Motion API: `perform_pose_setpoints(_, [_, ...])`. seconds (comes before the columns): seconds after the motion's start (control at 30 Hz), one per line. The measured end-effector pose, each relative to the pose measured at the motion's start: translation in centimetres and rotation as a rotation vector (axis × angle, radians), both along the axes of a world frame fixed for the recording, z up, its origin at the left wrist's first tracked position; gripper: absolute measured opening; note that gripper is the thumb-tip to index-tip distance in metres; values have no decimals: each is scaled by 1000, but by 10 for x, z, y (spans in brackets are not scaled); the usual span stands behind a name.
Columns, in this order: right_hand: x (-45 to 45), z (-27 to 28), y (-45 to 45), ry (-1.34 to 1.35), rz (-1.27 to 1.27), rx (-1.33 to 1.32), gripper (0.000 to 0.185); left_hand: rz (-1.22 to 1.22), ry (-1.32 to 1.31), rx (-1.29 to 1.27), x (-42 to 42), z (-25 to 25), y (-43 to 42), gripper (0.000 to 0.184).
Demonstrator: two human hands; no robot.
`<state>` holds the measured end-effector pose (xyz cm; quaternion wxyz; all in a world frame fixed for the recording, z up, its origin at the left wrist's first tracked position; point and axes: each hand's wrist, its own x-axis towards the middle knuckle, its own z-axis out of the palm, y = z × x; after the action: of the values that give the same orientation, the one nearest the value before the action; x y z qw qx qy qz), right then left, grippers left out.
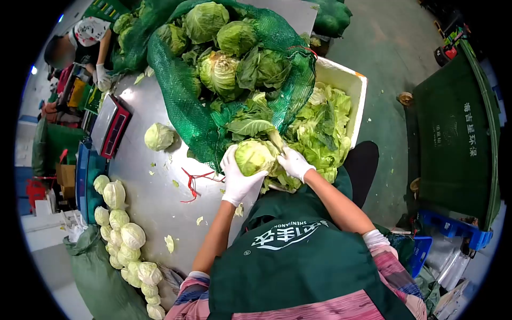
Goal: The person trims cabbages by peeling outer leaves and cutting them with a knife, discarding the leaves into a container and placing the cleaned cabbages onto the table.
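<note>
A pale green cabbage is between my two white-gloved hands, near the table's edge. My left hand wraps round its left side. At its right, my right hand is closed on a green outer leaf that stands away from the head. Just beyond my hands lies an open green mesh bag with several leafy cabbages in it. Loose leaves fill a white foam box to the right.
Several trimmed cabbages line the left side of the metal table. One cabbage and red string lie nearer. A scale and a co-worker's gloved hand are upper left. A green bin stands right.
</note>
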<state>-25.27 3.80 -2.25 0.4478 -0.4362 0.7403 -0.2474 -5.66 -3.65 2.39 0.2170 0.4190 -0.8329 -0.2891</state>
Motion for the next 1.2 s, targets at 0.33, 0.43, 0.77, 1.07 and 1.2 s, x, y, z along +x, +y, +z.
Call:
perform_pose_setpoints(0.33, [38, 48, 15, 361, 134, -294, 65, 565, 658, 1205, 15, 6, 6, 62])
perform_pose_setpoints(0.43, [1, 40, 16, 348, -75, -204, 56, 390, 838, 1229, 13, 21, 11, 65])
perform_pose_setpoints(0.77, [-73, 27, 23, 339, -480, -274, 68, 102, 860, 1072, -19, 29, -30, 69])
perform_pose_setpoints(1.07, [-13, 41, -5, -294, -205, -104, 47, 236, 288, 581, -39, -1, -52, 84])
perform_pose_setpoints(1.2, [4, 36, -10, -317, -232, -109, 50, 95, 307, 584, -42, -21, -48, 96])
